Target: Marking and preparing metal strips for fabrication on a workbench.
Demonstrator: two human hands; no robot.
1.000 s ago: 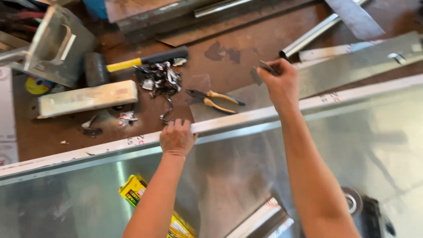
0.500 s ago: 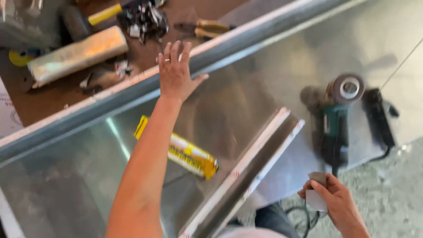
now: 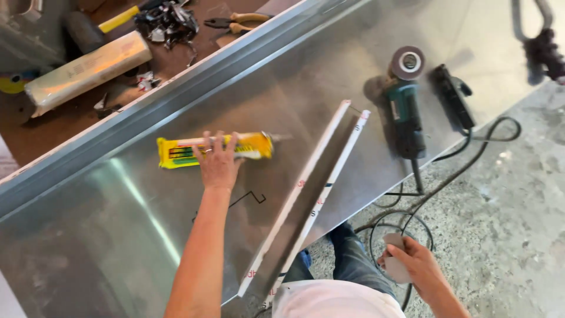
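On sheet metal (image 3: 147, 235), left hand (image 3: 219, 165) over yellow sealant tube (image 3: 215, 149), perhaps touching

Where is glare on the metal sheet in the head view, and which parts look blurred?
In the head view, a bright streak of glare runs down the metal sheet left of the left hand, which rests on the yellow sealant tube; the angle grinder casts a soft shadow to its left; the dark object at the top right corner is blurred, and the right hand stays fairly sharp.

Left hand (image 3: 218, 162) stretched forward, fingers spread; right hand (image 3: 415, 265) curled low.
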